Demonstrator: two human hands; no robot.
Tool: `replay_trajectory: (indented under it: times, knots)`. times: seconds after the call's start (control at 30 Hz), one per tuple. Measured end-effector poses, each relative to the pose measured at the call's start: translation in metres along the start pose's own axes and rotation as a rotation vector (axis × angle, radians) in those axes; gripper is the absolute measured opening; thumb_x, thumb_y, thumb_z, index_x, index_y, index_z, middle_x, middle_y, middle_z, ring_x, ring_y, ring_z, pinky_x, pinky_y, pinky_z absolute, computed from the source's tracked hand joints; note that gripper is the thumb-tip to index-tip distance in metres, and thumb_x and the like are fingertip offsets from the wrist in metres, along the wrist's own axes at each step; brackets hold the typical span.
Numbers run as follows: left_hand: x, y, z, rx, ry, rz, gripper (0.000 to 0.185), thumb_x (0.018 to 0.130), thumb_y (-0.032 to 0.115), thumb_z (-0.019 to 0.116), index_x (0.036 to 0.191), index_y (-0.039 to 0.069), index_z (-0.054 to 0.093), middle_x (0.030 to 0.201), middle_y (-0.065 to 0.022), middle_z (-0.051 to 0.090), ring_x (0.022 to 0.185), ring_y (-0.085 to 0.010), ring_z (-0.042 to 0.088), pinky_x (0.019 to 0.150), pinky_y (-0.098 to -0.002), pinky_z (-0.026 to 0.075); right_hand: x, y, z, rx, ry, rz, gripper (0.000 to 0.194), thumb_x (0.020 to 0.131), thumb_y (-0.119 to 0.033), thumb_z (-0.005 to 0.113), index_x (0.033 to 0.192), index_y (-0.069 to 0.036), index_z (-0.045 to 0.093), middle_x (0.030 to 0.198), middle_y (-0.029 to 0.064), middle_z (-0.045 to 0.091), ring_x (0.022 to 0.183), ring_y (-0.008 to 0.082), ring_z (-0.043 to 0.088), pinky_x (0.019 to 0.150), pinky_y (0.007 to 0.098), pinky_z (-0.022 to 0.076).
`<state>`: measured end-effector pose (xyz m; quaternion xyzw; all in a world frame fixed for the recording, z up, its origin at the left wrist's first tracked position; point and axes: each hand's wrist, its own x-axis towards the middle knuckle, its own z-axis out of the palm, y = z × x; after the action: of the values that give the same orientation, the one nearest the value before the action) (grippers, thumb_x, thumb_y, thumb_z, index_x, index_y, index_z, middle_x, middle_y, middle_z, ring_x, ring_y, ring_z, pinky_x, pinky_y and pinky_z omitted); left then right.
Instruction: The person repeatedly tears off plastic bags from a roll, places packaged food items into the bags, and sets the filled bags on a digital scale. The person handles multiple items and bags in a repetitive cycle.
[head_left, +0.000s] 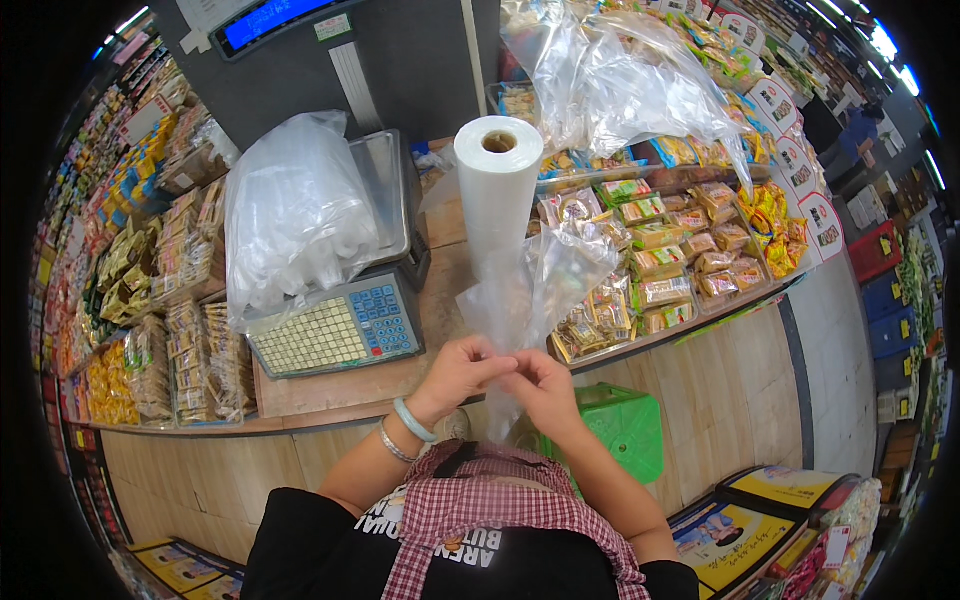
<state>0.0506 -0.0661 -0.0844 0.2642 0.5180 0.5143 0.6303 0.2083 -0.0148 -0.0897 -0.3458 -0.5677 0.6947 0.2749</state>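
My left hand (459, 375), with bangles on its wrist, pinches thin clear plastic bag film (510, 296) between thumb and fingers. Close against it, my right hand (546, 388) pinches the same film, and the thumbs nearly meet. Part of the film hangs below my fingers in front of a red checked apron (487, 510). Just beyond my hands, a roll of plastic bags (495, 195) stands upright on the wooden counter (442, 300), its cardboard core showing on top. Film lies between the roll and my fingers; whether it is still joined to the roll, I cannot tell.
Left of the roll, a bundle of clear bags (300, 210) covers part of a weighing scale (337, 330) with a keypad. Packaged snacks (660, 255) fill trays at right, under more loose plastic (622, 82). A green plastic stool (622, 431) stands below the counter edge.
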Motion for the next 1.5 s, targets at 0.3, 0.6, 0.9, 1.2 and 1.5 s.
replay_trajectory:
  times: [0.3,0.6,0.9,1.2,1.5]
  knots:
    - [-0.001,0.004,-0.001,-0.056,-0.03,0.005,0.01,0.083,0.01,0.067,0.081,0.004,0.059,0.074,0.0004,0.058,0.063,-0.0065,0.052,0.058,-0.0182,0.043,-0.001,-0.004,-0.006,0.207,0.007,0.017,0.013,0.085,-0.005,0.061,0.096,0.001,0.058,0.087,0.0035,0.062,0.077,0.0091,0.058,0.07,0.0237,0.0495]
    - [0.0,-0.003,0.003,-0.055,0.025,0.03,0.017,0.079,0.01,0.071,0.076,0.007,0.055,0.072,0.001,0.058,0.062,-0.0051,0.052,0.054,-0.0173,0.041,-0.004,-0.007,-0.002,0.181,-0.078,0.086,0.01,0.087,-0.007,0.059,0.094,-0.001,0.057,0.084,0.0035,0.062,0.075,0.0095,0.058,0.068,0.0227,0.0471]
    - [-0.003,-0.001,0.0,-0.047,-0.034,0.012,0.011,0.082,0.011,0.068,0.081,0.007,0.058,0.073,0.0016,0.057,0.062,-0.0046,0.051,0.055,-0.0178,0.042,-0.007,-0.01,0.006,0.04,-0.075,0.03,0.009,0.086,-0.006,0.059,0.093,0.0,0.057,0.082,0.0041,0.062,0.075,0.0102,0.058,0.066,0.0238,0.0479]
    - [-0.01,0.012,-0.003,-0.227,-0.152,-0.077,0.006,0.084,0.006,0.063,0.089,0.004,0.06,0.08,-0.0002,0.059,0.068,-0.0071,0.055,0.061,-0.0189,0.045,-0.009,-0.014,-0.01,0.321,-0.064,0.055,0.006,0.085,-0.007,0.059,0.088,-0.002,0.058,0.078,0.0049,0.062,0.071,0.012,0.058,0.067,0.0254,0.0467]
    - [-0.011,0.009,-0.006,-0.292,-0.221,-0.068,0.007,0.083,0.005,0.064,0.089,0.004,0.061,0.079,-0.0009,0.059,0.069,-0.0083,0.055,0.063,-0.0201,0.046,-0.013,-0.017,-0.01,0.606,-0.082,0.132,0.006,0.085,-0.008,0.059,0.088,-0.004,0.058,0.079,0.0058,0.062,0.071,0.0146,0.06,0.067,0.0279,0.048]
